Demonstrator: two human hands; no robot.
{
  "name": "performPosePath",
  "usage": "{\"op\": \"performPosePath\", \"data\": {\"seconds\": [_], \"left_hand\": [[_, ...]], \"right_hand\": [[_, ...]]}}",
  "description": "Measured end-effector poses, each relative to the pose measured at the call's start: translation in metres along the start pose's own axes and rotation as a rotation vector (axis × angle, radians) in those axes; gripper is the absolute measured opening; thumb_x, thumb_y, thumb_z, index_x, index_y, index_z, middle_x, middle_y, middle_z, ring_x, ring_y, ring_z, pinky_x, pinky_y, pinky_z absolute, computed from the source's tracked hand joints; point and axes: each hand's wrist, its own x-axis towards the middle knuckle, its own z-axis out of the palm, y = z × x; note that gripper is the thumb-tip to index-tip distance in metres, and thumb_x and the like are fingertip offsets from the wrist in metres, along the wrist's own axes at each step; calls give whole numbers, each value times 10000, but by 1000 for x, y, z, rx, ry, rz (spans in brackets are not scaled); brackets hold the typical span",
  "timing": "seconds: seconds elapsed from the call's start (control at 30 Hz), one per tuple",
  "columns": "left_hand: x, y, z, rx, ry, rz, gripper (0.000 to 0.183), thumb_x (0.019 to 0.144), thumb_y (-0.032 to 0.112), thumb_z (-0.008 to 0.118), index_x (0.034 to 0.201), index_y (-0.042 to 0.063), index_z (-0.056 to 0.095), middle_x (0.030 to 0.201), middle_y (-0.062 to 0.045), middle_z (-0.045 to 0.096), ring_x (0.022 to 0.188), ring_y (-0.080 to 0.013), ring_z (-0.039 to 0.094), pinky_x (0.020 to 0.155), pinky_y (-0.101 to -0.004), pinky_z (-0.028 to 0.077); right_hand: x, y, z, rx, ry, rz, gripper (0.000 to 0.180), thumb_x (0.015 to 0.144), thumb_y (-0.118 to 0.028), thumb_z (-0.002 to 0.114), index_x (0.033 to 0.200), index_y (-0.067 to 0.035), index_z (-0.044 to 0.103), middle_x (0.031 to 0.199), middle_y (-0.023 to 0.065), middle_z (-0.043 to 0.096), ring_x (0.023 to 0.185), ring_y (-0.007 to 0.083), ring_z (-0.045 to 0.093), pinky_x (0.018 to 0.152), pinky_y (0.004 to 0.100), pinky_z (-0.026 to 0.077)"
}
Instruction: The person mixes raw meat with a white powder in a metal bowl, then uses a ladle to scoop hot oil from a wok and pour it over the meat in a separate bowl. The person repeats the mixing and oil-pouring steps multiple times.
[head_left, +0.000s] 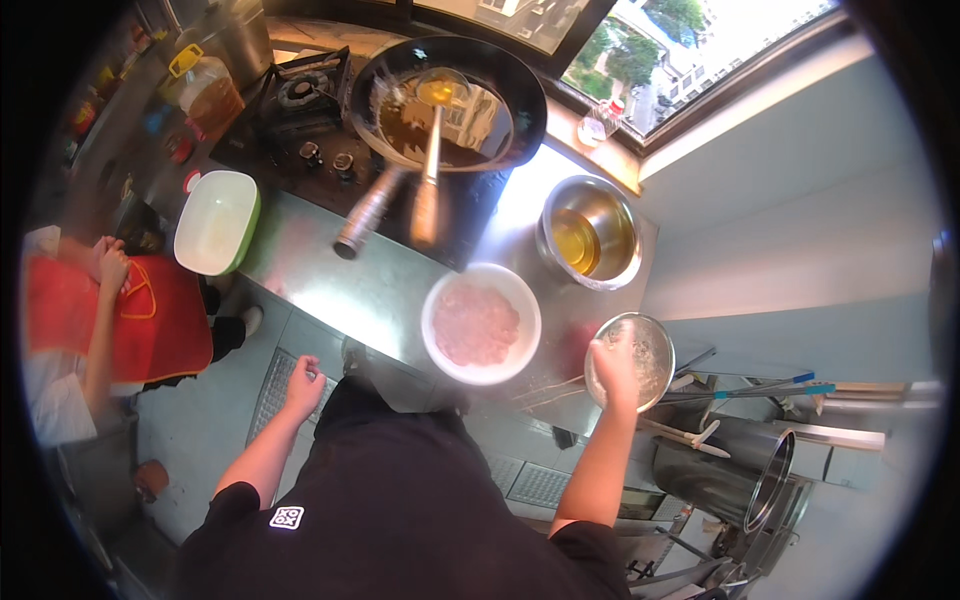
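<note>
My right hand (618, 367) is over a round metal bowl (658, 352) with a pale, grainy coating or contents. Its fingers are blurred, so whether they pinch anything is unclear. Thin chopsticks (551, 393) lie across the counter edge beside that bowl. My left hand (304, 391) hangs in front of the counter, fingers loosely curled, with nothing visible in it. Between my hands, on the counter, stands a white bowl (534, 324) of pale pink raw meat (476, 324). Behind it, a deep steel bowl (628, 262) contains yellow oil (576, 244).
A wok (529, 112) of dark oil sits on the gas stove (300, 124), a ladle (426, 210) resting in it. A green-and-white container (217, 217) stands on the steel counter (322, 277). Someone in a red apron (169, 330) is at left. A large pot (709, 469) is at right.
</note>
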Motion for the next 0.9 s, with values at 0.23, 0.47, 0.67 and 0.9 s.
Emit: {"op": "performPosePath", "data": {"seconds": [0.23, 0.47, 0.67, 0.9], "left_hand": [[90, -101, -77, 154, -359, -131, 406, 867, 187, 704, 1240, 58, 608, 1004, -127, 706, 921, -294, 703, 819, -420, 559], [125, -167, -125, 190, -358, -218, 350, 857, 202, 704, 1152, 20, 654, 984, -162, 710, 941, -328, 703, 843, -429, 563], [119, -201, -140, 288, -417, -243, 348, 880, 251, 702, 1135, 19, 658, 1084, -197, 734, 1065, -364, 708, 932, -454, 559], [130, -235, -133, 347, -488, -279, 438, 887, 289, 698, 1200, -14, 658, 1238, -234, 714, 1188, -397, 674, 1023, -449, 538]], "right_hand": [[-7, -225, 76, 913, -696, 478, 557, 1066, -525, 527, 1240, -21, 686, 1063, 87, 737, 923, 179, 680, 840, 330, 532], [31, -310, 109, 1080, -940, 518, 517, 1063, -523, 534, 1153, -39, 692, 843, 41, 667, 787, 171, 638, 748, 312, 504], [36, -323, 110, 1042, -884, 510, 236, 991, -297, 666, 1029, -64, 642, 762, -2, 597, 652, 132, 565, 622, 281, 461], [36, -333, 69, 370, -688, 197, 186, 879, -157, 642, 720, -67, 609, 683, 3, 590, 583, 109, 520, 539, 300, 410]]}}
